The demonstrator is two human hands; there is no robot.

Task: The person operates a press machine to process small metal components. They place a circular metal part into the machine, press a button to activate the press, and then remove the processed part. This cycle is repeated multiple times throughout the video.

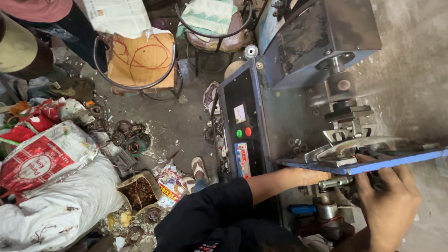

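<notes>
Blue-edged flat plate (373, 163) lay lengthwise left to right across the machine (280, 116) — right hand (389, 205) curled beneath its near edge, nearer than the left hand (303, 176), whose fingers stayed hidden.

Small pale rectangular screen (239, 113) on dark machine panel; below it, colourful rectangular control label (242, 159). Left on floor: red-and-white printed plastic sack (39, 157); near foot, crumpled colourful wrapper (171, 185).

blue plate (401, 161) roofs both hands, machine head (322, 37) crowds beyond, bare tabletop (410, 88) open rightward
</notes>
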